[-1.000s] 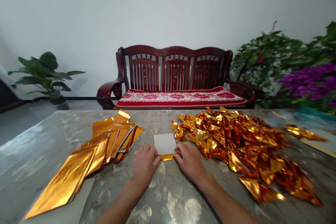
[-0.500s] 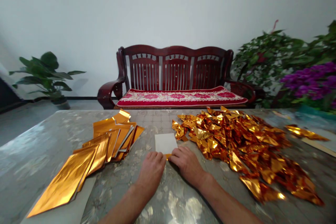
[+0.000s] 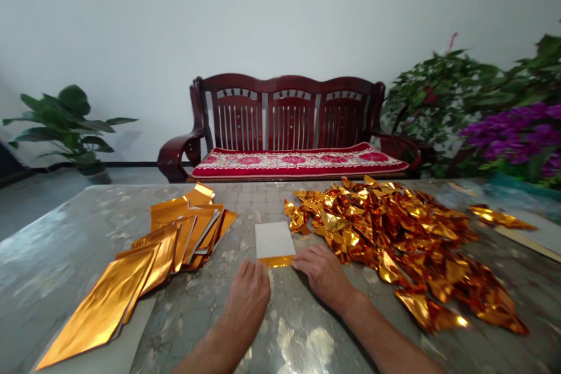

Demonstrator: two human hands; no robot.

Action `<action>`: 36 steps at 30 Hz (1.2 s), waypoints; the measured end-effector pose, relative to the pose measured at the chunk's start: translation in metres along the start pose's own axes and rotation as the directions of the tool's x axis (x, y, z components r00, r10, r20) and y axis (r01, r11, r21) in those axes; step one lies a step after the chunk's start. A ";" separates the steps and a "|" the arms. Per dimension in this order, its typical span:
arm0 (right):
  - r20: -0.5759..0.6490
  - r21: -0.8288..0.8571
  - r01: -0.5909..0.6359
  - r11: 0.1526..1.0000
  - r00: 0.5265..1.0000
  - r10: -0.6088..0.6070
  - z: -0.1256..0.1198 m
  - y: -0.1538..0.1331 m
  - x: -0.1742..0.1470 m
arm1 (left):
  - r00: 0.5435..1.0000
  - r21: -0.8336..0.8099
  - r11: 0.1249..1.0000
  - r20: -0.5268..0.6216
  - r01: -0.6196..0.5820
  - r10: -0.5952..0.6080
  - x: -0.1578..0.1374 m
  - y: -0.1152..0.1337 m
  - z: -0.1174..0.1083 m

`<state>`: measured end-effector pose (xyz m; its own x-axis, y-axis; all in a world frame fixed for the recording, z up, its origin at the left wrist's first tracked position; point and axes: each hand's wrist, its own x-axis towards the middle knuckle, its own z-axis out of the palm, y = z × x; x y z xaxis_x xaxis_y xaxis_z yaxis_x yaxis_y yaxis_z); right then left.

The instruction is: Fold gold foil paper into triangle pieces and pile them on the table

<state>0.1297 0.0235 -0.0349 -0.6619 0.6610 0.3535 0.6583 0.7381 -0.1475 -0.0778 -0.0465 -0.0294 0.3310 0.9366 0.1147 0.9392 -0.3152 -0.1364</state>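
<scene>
A small sheet of gold foil paper (image 3: 274,238) lies white side up on the table in front of me. Its near edge is folded over into a narrow shiny gold strip. My right hand (image 3: 323,274) pinches the right end of that strip, fingertips pressed together. At the strip's left end is my left hand (image 3: 249,292), its fingers curled closed against the near left corner; the thumb is mostly hidden. To the left lies a fanned stack of gold foil sheets (image 3: 109,298). A large heap of folded gold foil pieces (image 3: 377,222) spreads out on the right.
The grey patterned table (image 3: 205,315) has a glossy cover. Beyond it stands a dark red wooden bench (image 3: 289,111) with a red floral cushion (image 3: 298,163). Plastic wrapping (image 3: 473,193) and a pale board (image 3: 534,234) lie at the right. Plants (image 3: 74,123) flank the bench.
My hands have moved apart from the middle of the folded edge to its two ends. More of the gold strip now shows between them.
</scene>
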 end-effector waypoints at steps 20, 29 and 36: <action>-0.109 0.115 -0.475 0.872 0.867 0.486 0.001 -0.022 0.023 | 0.996 -0.137 0.991 -0.084 -0.001 -0.011 -0.010 0.006 0.000; -0.064 0.237 -0.492 0.838 0.853 0.519 0.004 -0.033 0.032 | 0.997 -0.198 0.980 -0.073 0.010 -0.025 -0.006 0.006 0.006; -0.031 0.217 -0.488 0.845 0.862 0.506 0.004 -0.038 0.032 | 0.998 -0.240 0.970 -0.046 0.031 -0.044 -0.004 0.005 0.007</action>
<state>0.0822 0.0175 -0.0216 -0.2263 0.9389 0.2592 0.8020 0.3306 -0.4975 -0.0749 -0.0505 -0.0372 0.2937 0.9414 0.1660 0.9436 -0.3133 0.1071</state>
